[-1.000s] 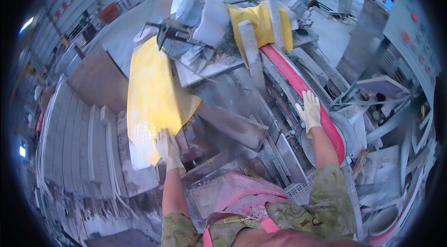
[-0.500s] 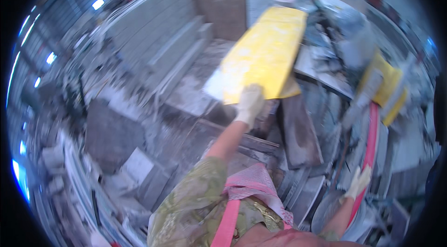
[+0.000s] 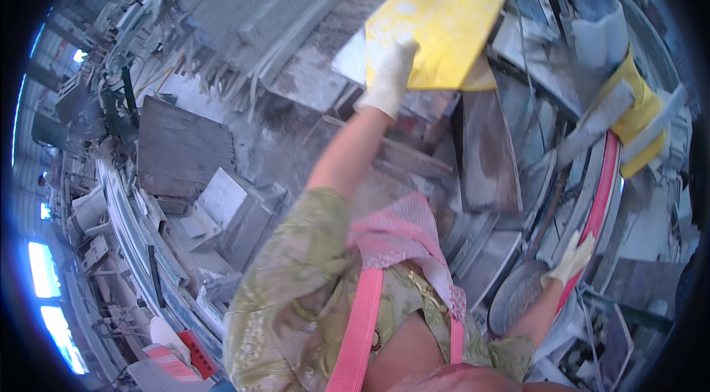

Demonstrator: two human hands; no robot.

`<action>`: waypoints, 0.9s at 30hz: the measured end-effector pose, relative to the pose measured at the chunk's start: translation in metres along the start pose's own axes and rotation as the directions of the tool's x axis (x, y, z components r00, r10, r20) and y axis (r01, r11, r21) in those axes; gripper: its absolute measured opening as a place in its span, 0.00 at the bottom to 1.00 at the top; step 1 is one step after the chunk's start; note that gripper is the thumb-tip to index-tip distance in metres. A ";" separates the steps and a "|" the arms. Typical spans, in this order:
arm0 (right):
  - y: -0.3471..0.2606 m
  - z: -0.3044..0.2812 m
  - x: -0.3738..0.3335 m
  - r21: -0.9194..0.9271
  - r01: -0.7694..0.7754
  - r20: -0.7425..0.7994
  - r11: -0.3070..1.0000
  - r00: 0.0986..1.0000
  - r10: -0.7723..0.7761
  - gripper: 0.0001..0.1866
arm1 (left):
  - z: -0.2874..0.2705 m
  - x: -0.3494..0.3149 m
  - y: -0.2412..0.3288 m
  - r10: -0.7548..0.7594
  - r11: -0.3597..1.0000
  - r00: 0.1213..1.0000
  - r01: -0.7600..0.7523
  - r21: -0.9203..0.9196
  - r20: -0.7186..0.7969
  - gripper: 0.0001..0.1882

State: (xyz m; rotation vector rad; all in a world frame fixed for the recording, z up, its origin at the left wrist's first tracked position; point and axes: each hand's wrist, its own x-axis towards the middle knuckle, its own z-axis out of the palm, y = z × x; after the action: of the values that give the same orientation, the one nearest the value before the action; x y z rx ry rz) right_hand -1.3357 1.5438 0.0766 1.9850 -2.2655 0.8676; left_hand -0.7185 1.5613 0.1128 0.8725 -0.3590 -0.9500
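My left hand (image 3: 390, 75), in a cream glove, reaches forward to the near left corner of a long yellow sheet (image 3: 451, 18). Its thumb stands apart; the fingers lie over the sheet and are partly blurred against its pale, dusty patches. Under the sheet, a white panel (image 3: 350, 58) sticks out to the left. My right hand (image 3: 572, 259), also gloved, is low on the right beside a long pink strip (image 3: 600, 188). Its fingers are stretched out and apart, and appear to touch the strip. No object shows in that hand.
Stacked grey slabs (image 3: 259, 4) stand far left. A brown board (image 3: 488, 148) leans below the yellow sheet, and a dark square panel (image 3: 181, 148) lies left. Close to my right forearm is a round grey disc (image 3: 516, 296). A yellow piece (image 3: 643, 115) hangs at right.
The view has tilted down, so the surroundings sit higher. My left hand has shifted left along the yellow sheet toward its corner. My right hand stays beside the pink strip.
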 end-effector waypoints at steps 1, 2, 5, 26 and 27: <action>0.006 0.000 0.002 -0.106 0.007 0.024 0.994 1.000 -0.005 0.36 | 0.001 0.010 0.030 0.065 0.983 0.992 -0.044 -0.179 0.112 0.34; 0.010 0.004 0.010 -0.191 0.023 0.049 0.981 0.999 -0.014 0.37 | 0.001 0.011 0.056 0.156 0.943 0.968 -0.087 -0.320 0.197 0.40; 0.027 0.017 0.024 -0.318 0.056 0.065 0.947 0.997 -0.037 0.36 | -0.012 -0.026 0.096 0.222 0.925 0.929 -0.105 -0.366 0.295 0.46; 0.031 0.024 0.028 -0.311 0.123 -0.006 0.942 0.991 -0.131 0.32 | -0.057 -0.106 0.134 0.259 0.864 0.959 -0.176 -0.472 0.116 0.43; 0.030 0.024 0.027 -0.339 0.101 0.010 0.935 0.995 -0.103 0.31 | -0.059 -0.101 0.131 0.207 0.896 0.976 -0.161 -0.414 0.067 0.39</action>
State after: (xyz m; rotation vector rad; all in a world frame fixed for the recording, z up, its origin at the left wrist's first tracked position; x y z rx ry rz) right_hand -1.3602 1.5110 0.0536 1.9140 -2.1091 0.4365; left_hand -0.6655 1.7103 0.1880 0.3969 -0.3162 -0.8558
